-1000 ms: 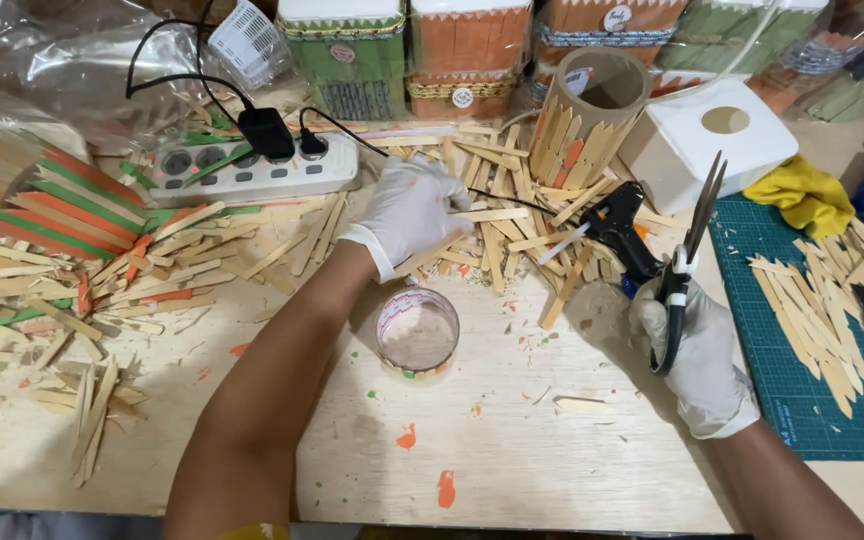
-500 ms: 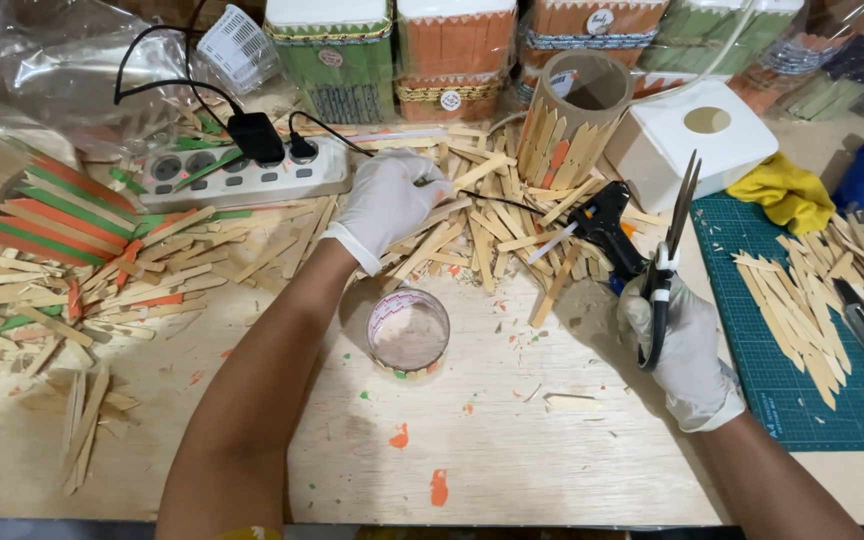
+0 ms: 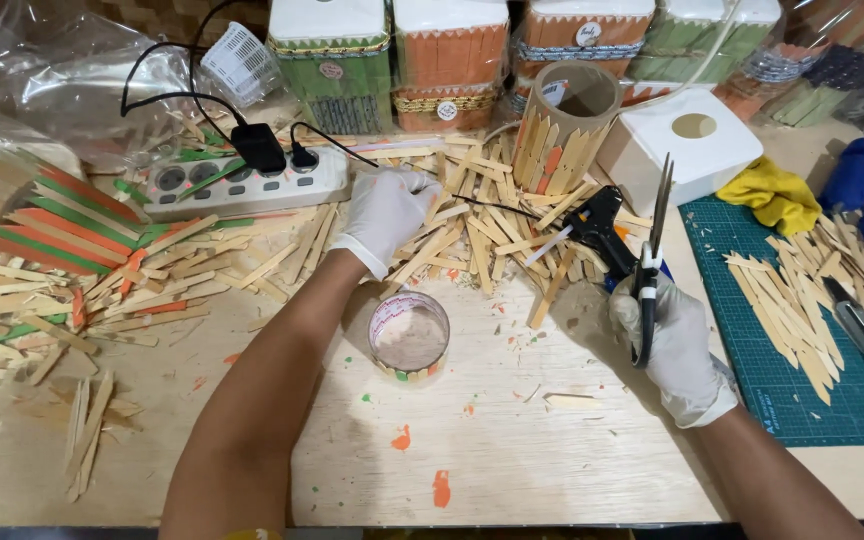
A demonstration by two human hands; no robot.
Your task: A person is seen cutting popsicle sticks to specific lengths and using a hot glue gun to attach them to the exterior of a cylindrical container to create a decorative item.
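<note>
Sticks: pile of plain wooden craft sticks [image 3: 472, 235] at upper centre of the frame, between the power strip [image 3: 252, 185] and the stick-clad tube [image 3: 562, 125].
Left hand: my left hand [image 3: 387, 215], gloved, is curled into the pile, fingers closing on sticks; a second ago it lay flatter on top.
Right hand: my right hand [image 3: 677, 345] grips scissors [image 3: 652, 255], blades up, as before.
Meaning: probably picking the next stick.
Nearby: tape roll [image 3: 409, 335] below the left wrist.

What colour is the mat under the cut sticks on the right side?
The cutting mat is dark green with a fine grid, best seen in the head view.
</note>
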